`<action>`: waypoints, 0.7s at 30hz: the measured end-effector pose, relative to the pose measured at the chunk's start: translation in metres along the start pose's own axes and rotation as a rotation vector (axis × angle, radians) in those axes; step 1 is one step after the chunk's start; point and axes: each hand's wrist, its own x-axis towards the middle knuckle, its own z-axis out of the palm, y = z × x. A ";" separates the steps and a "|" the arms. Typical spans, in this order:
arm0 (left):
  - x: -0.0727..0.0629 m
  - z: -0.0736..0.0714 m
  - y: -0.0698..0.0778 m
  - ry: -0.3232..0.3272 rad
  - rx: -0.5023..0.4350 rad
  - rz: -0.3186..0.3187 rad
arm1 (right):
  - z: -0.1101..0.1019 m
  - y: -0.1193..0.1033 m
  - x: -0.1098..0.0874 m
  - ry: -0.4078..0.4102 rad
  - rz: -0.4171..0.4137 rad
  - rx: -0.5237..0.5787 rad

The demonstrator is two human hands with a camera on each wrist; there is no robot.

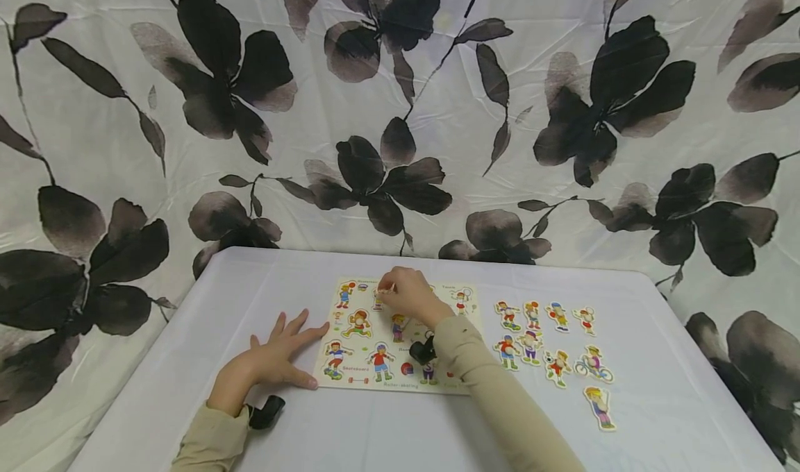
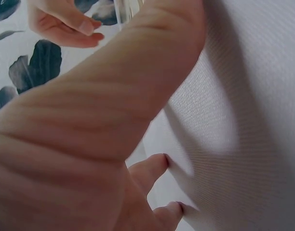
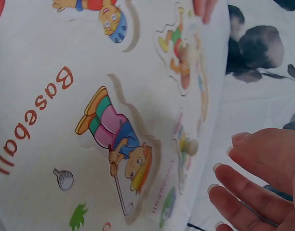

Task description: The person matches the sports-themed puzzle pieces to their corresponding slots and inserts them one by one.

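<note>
A puzzle board (image 1: 331, 384) printed with sports figures lies on the table. My left hand (image 1: 278, 354) rests flat with spread fingers at its left side, thumb and a fingertip touching the edge. Over the board's upper middle hovers my right hand (image 1: 409, 295). In the right wrist view its fingers (image 3: 256, 202) are loosely bent, apart from the thumb, and hold nothing visible. Just beyond the fingertips, a knobbed figure piece (image 3: 182, 147) sits in the board. A knobbed runner piece (image 3: 179, 53) lies farther along. Nearer the camera is a recess printed with a golfer (image 3: 121, 144).
Several loose figure pieces lie right of the board, among them a cyclist (image 1: 594, 364), a golfer (image 1: 600, 408) and a footballer (image 1: 557, 369). A white cloth covers the table (image 1: 375, 434). Behind it hangs a flowered curtain (image 1: 400, 104).
</note>
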 end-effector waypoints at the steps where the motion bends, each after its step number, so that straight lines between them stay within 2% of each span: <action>1: 0.000 0.001 -0.001 -0.002 -0.001 -0.002 | -0.002 0.000 -0.001 -0.003 0.000 0.009; 8: 0.001 0.001 -0.003 0.010 -0.012 0.014 | -0.016 0.001 -0.011 0.015 -0.005 0.039; 15: -0.003 -0.003 0.008 0.000 0.002 0.001 | -0.026 0.005 -0.023 0.053 -0.019 0.055; 21: -0.001 -0.001 0.008 0.009 0.020 0.004 | -0.039 0.007 -0.034 0.077 -0.024 0.043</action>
